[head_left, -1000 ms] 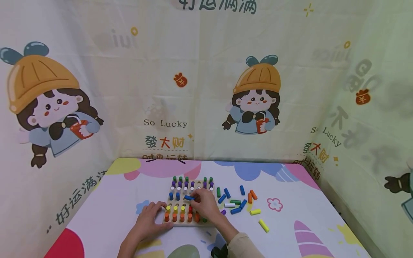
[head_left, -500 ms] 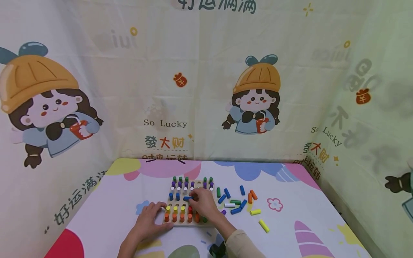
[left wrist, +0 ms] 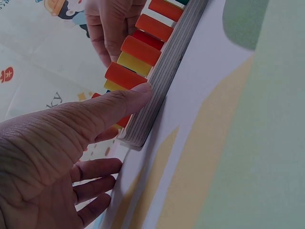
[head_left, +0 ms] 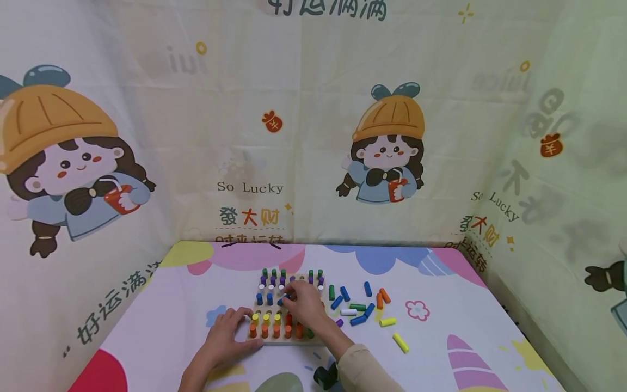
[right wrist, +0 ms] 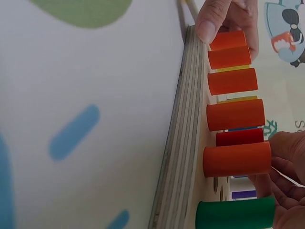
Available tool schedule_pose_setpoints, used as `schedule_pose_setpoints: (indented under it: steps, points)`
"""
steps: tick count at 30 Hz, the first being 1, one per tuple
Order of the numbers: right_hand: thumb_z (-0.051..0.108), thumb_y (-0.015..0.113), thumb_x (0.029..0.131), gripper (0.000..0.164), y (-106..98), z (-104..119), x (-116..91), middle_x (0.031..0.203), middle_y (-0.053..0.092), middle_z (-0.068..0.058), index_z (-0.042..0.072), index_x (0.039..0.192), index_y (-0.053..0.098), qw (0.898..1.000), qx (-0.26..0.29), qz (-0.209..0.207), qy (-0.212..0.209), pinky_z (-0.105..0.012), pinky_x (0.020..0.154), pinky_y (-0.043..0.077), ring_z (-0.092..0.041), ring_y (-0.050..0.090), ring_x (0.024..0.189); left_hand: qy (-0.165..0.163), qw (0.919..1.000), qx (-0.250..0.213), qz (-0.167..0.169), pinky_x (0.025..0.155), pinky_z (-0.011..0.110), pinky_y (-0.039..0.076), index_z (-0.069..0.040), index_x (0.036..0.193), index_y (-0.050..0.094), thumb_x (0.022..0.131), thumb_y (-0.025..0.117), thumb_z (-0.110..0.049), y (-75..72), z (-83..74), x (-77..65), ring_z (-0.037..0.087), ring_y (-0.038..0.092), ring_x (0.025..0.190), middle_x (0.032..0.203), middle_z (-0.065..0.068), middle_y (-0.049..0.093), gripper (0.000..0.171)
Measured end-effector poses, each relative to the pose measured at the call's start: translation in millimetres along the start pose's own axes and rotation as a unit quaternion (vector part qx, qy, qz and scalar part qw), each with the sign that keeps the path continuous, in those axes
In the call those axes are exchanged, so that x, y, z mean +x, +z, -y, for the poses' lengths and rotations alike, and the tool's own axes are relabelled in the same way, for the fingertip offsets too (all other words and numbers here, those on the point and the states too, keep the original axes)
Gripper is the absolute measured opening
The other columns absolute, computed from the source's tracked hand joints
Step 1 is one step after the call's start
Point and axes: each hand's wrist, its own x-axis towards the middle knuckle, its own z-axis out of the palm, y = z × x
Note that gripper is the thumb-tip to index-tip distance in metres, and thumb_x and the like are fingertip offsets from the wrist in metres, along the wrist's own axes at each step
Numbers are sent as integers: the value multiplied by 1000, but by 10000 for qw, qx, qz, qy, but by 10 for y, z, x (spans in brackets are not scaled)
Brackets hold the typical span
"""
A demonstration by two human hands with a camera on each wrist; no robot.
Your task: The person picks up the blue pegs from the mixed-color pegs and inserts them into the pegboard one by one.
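Note:
A wooden pegboard [head_left: 289, 343] lies on the table with rows of coloured pegs standing in it. My left hand [head_left: 226, 333] holds its near left corner. In the left wrist view the thumb [left wrist: 140, 93] presses on the board's front edge, and the lower fingers extend loosely beside it. My right hand [head_left: 307, 306] is over the middle of the board, pinching a blue peg [head_left: 281, 301] beside two upright blue pegs [head_left: 265, 299]. The fingers cover most of that peg. Orange pegs [right wrist: 233, 114] fill much of the front row, with a green peg [right wrist: 236, 213] at its right end.
Loose pegs are scattered right of the board: several blue ones [head_left: 358, 321], a white peg [head_left: 349, 312], orange pegs [head_left: 385, 296] and yellow pegs [head_left: 400, 343]. A printed cloth covers the table [head_left: 431, 283]. Behind it hangs a printed curtain [head_left: 313, 218].
My right hand has shifted slightly left with the blue peg, which lay sideways before and now shows less between the fingers. My left hand has stayed at the board's corner.

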Motion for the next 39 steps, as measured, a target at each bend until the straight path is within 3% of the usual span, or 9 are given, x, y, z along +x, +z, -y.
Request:
schedule_pose_setpoints:
  steps: [16, 39]
  points:
    - [11, 78, 90, 14, 9, 56, 25, 94, 68, 0, 9, 103, 73, 9999, -150, 1, -69, -22, 72, 55, -9, 62, 79, -37, 10000, 13, -5, 94, 61, 43, -21, 126, 61, 74, 87, -55, 10, -8, -13, 31, 47, 107, 119, 8, 57, 68]
    - [11, 75, 94, 17, -57, 73, -174, 100, 69, -3, 6, 109, 72, 9980, 537, -14, -336, -20, 75, 54, -8, 64, 84, 2, 10000, 28, -2, 93, 60, 44, -21, 128, 60, 74, 87, -54, -3, -1, -6, 30, 47, 106, 118, 8, 56, 69]
